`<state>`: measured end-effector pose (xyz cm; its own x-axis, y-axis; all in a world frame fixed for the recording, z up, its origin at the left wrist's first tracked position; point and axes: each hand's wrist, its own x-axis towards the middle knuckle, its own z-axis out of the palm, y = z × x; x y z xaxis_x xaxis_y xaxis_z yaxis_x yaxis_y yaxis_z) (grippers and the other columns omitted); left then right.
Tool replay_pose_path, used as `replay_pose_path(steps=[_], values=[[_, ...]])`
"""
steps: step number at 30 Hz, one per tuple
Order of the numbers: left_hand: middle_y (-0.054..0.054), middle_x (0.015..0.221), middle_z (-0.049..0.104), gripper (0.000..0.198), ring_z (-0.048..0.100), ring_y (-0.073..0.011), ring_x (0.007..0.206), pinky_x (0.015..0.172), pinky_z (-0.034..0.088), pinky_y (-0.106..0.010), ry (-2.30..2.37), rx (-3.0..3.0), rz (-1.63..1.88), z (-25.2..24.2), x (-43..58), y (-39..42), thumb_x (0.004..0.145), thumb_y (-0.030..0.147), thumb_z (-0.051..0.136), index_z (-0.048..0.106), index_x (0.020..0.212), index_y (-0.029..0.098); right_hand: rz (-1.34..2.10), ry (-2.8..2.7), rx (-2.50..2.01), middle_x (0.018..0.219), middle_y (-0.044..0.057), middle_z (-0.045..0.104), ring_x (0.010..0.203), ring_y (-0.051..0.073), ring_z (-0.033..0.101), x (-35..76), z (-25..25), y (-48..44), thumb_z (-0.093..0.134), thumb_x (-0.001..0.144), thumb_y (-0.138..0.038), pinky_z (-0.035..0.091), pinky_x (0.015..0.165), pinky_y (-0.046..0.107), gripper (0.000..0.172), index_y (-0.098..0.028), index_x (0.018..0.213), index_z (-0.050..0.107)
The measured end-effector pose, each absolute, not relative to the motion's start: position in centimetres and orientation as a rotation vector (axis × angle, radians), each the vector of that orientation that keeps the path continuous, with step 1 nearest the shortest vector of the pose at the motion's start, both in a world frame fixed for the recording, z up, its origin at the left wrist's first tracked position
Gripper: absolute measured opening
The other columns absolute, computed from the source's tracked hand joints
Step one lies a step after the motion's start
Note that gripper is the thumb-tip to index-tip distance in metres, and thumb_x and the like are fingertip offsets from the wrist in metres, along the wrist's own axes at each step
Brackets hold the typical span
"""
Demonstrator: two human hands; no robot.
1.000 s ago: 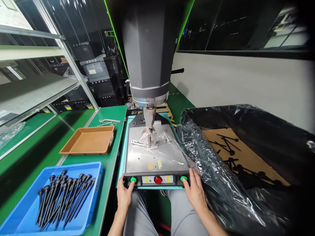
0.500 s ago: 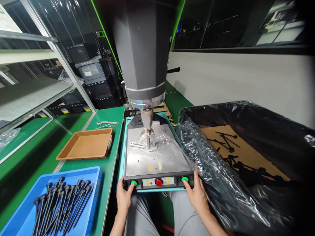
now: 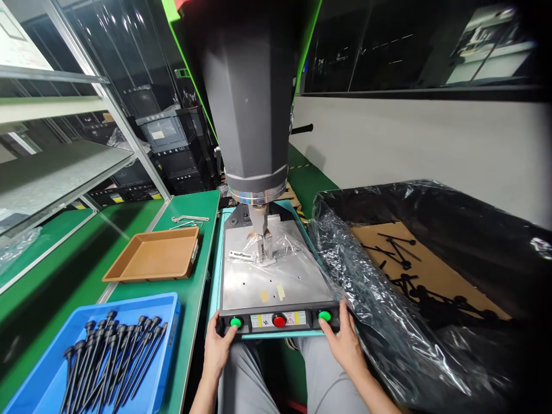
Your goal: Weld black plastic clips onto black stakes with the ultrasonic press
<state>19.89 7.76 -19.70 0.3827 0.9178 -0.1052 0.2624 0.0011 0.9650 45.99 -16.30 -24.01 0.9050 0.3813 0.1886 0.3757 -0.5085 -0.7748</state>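
Observation:
My left hand (image 3: 218, 348) is at the left corner of a control panel (image 3: 308, 319), thumb at a green button (image 3: 235, 323), fingers apart along the side. At the right corner, the thumb of my right hand (image 3: 345, 344) touches the lower edge of another green button (image 3: 325, 316), with its fingers spread beside the panel. Between them is a red button (image 3: 279, 320). Over the metal plate (image 3: 250, 293), a grey machine head (image 3: 254, 115) points its metal tip (image 3: 259, 220) down into a small fixture (image 3: 264, 246) amid clear film. What lies under the tip is unclear.
On the left, a blue tray (image 3: 45, 382) holds several black stemmed parts (image 3: 116, 356); behind it are a brown tray (image 3: 157, 253) and wrenches (image 3: 190, 219). At right, a plastic-lined bin (image 3: 388, 305) holds black parts (image 3: 394, 250) on cardboard.
The machine head sits slightly lower, its tip closer to the fixture. The view has shifted a little. Both hands keep their places at the panel corners.

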Motion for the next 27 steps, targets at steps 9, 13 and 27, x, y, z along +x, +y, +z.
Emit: replay_pose_path(steps=[9, 13, 27], values=[[-0.016, 0.126, 0.060, 0.056, 0.054, -0.0294, 0.121, 0.102, 0.043, -0.043, 1.212, 1.575, 0.876, -16.9, 21.9, 9.8, 0.073, 0.046, 0.070, 0.058, 0.119, 0.015, 0.065, -0.502, -2.095, 0.148, 0.019, 0.035, 0.134, 0.034, 0.037, 46.4, -24.2, -16.4, 0.048, 0.081, -0.060, 0.035, 0.107, 0.050, 0.087, -0.013, 0.149, 0.022], [-0.013, 0.136, 0.054, 0.053, 0.051, -0.0278, 0.126, 0.105, 0.041, -0.041, 1.070, 1.690, 0.935, -13.7, 25.6, 12.6, 0.079, 0.044, 0.065, 0.055, 0.125, 0.020, 0.118, -0.436, -2.027, 0.147, 0.019, 0.037, 0.136, 0.033, 0.035, 47.7, -24.6, -16.3, 0.052, 0.077, -0.063, 0.029, 0.111, 0.049, 0.087, -0.014, 0.145, 0.031], [0.001, 0.062, 0.057, 0.032, 0.053, -0.0097, 0.056, 0.066, 0.049, -0.027, 0.588, 1.270, 0.618, -8.8, 30.9, 13.9, 0.063, 0.039, 0.081, 0.062, 0.068, 0.014, 0.424, -0.222, -1.008, 0.131, 0.009, 0.056, 0.119, 0.028, 0.056, 48.5, -15.0, -14.4, 0.069, 0.072, -0.037, 0.051, 0.095, 0.049, 0.049, -0.031, 0.119, 0.056]])
